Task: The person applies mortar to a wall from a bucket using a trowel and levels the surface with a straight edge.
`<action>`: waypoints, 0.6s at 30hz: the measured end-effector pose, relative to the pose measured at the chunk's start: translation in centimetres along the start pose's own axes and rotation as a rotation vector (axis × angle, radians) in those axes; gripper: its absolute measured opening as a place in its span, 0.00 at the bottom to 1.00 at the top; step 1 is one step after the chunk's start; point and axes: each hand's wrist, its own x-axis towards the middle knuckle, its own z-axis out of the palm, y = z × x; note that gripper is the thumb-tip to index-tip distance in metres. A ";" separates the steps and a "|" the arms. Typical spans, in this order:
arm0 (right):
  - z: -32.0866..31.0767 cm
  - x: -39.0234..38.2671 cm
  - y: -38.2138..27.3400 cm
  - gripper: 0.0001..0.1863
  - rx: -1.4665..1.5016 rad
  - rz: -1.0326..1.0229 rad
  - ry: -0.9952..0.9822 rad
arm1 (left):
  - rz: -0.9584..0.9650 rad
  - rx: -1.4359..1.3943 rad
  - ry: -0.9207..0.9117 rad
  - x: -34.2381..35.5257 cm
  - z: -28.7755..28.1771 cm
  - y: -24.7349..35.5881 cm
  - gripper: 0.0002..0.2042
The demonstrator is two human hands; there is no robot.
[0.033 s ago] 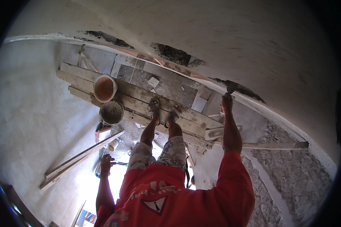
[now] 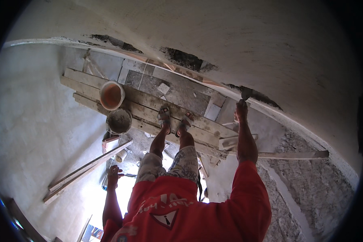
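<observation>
Where pale plastered walls (image 2: pixel 32 105) surround brown wooden planks (image 2: pixel 149 111), nothing visibly differs from the earlier frame. Beyond the planks' right end, the right hand (image 2: pixel 241 111) has its grip wrapped round a small dark-bladed trowel (image 2: pixel 246 93); nearer than them, the left hand (image 2: pixel 114 175) half-curls, any hold unclear. One orange-lined round bucket (image 2: pixel 122 97) and one grey round bucket (image 2: pixel 130 123) obstruct their left part.

The right arm (image 2: pixel 247 149) stretches forward, nearly straight, its grip (image 2: pixel 241 111) closed with the fingers wrapped round. The left forearm (image 2: pixel 111 205) is held out lower at the left side, the left grip (image 2: pixel 113 176) loosely curled, its inside hidden.
</observation>
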 end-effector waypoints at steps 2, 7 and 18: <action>0.3 0.6 0.7 0.12 -0.033 -0.032 0.024 | -0.028 0.020 0.007 0.0 0.0 0.4 0.19; 1.1 1.0 2.4 0.17 -0.160 -0.028 0.090 | -0.035 0.027 0.024 -0.2 0.0 1.4 0.18; -0.3 -2.6 -0.6 0.21 -0.430 -0.206 -0.106 | -0.004 -0.035 0.006 0.2 0.0 2.2 0.19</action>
